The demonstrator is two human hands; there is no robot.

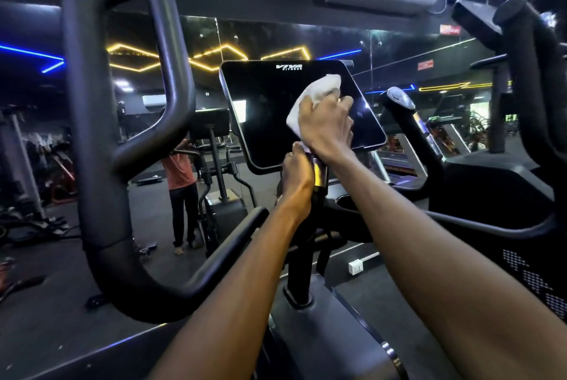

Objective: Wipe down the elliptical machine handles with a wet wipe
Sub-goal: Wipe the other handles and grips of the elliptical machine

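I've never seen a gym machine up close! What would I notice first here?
Probably the white wipe the right hand grips in front of the dark screen in the middle. The left hand holds the short handle just below. A big black loop handle fills the left side.

White wet wipe (pixel 310 100), black screen (pixel 276 115) with white letters, black loop handle (pixel 122 122) at left, yellow and blue light lines (pixel 214 54) upper middle, white dot pattern (pixel 534 281) lower right

Left hand (pixel 296 175) hides the grip it's on, wipe (pixel 313 103) half under right hand (pixel 325 128), both elbows cut off at btm edge.
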